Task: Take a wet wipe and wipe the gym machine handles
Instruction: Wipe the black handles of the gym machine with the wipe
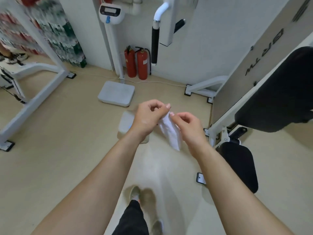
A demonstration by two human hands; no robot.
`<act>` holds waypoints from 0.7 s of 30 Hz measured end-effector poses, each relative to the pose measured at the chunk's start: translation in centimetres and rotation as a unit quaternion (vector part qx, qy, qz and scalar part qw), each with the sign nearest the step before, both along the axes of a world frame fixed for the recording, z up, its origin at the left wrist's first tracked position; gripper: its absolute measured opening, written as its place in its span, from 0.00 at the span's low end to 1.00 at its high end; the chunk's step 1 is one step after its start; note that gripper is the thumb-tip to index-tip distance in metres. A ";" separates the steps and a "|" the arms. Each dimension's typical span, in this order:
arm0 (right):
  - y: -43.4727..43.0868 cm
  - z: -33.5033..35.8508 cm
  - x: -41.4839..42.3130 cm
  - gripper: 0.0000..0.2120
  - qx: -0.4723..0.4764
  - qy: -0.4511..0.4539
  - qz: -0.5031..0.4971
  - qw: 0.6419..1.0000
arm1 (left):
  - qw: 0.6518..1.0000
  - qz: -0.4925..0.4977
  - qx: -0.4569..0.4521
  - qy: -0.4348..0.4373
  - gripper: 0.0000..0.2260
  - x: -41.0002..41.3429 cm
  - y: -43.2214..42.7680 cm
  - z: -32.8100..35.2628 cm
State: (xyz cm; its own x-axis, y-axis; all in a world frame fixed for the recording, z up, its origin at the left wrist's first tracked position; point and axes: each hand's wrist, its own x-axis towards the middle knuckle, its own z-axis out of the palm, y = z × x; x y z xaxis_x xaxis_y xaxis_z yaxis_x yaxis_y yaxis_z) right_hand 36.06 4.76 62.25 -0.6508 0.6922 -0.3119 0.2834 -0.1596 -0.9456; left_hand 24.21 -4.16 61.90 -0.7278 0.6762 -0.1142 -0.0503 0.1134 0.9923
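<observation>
White wet wipe [171,131], crumpled and hanging limp, sits pinched at its top edge between both hands in front of the person: left hand [147,116] and right hand [188,126] have fingers clamped on it, likely teasing it open to get a flat wiping face. Black padded handle [155,45] on the white machine arm hangs ahead, with a pale lidded tub [126,123] on the floor, a white scale [116,93] and two red fire extinguishers [136,63] lying between.

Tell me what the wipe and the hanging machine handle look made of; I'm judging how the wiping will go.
Wipe: thin, soft white nonwoven or cloth, judging by its limp, crumpled drape between the left hand and right hand. Handle: matte black sleeve, probably rubber or foam, over a glossy white painted metal tube.
</observation>
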 end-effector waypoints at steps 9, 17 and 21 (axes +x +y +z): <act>4.5 3.2 0.2 0.03 -0.112 0.077 -0.066 0.988 | 0.997 -0.058 -0.003 -0.051 0.10 -0.7 4.2 1.9; 8.4 4.4 -4.1 0.04 -0.224 0.168 -0.144 0.949 | 0.977 -0.191 -0.027 -0.095 0.07 -7.7 5.3 3.4; 9.4 4.7 -7.1 0.05 -0.241 0.146 -0.166 0.945 | 0.972 -0.194 -0.033 -0.125 0.08 -11.9 5.9 3.6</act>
